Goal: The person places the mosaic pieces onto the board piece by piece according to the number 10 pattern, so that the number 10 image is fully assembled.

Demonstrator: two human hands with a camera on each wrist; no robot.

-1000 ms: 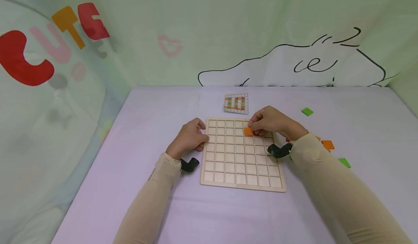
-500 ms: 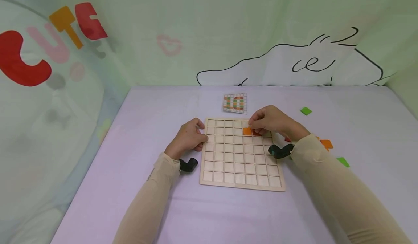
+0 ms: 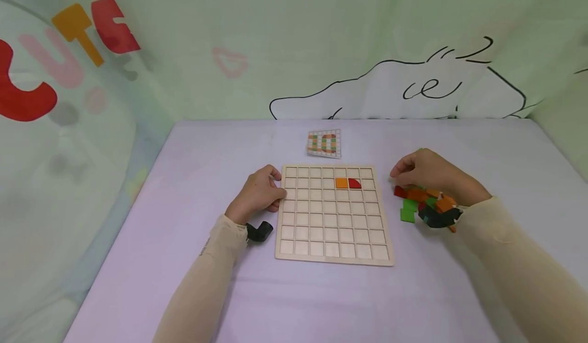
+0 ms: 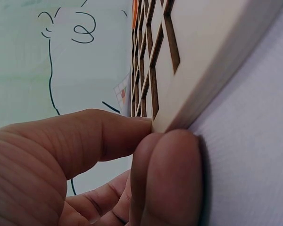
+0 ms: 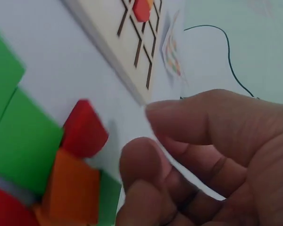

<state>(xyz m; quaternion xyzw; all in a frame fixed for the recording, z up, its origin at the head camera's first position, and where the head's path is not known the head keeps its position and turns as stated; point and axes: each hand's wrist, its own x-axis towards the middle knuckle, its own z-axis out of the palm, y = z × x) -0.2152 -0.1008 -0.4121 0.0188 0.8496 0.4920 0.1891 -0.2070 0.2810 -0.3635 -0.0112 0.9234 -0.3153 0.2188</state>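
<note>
A wooden grid board (image 3: pixel 324 220) lies on the table. In its second row from the far edge sit an orange square tile (image 3: pixel 341 183) and a red tile with one rounded side (image 3: pixel 354 184). My left hand (image 3: pixel 256 194) pinches the board's left edge; the left wrist view has the thumb (image 4: pixel 118 134) against the rim and fingertips at its side. My right hand (image 3: pixel 434 174) hovers over the loose tiles right of the board, partly hiding them. Between its bent thumb and fingers nothing is held. Close by are a red tile (image 5: pixel 85 129) and green tiles (image 5: pixel 26 141).
Beyond the board lies a printed pattern card (image 3: pixel 324 143) with coloured squares. The loose pile mixes red, orange (image 3: pixel 415 195) and green tiles (image 3: pixel 407 215). A printed cloth backdrop (image 3: pixel 257 37) rises behind the table.
My right hand has let go of the red tile on the board and moved right to the loose tiles. The left hand still holds the board's edge.
</note>
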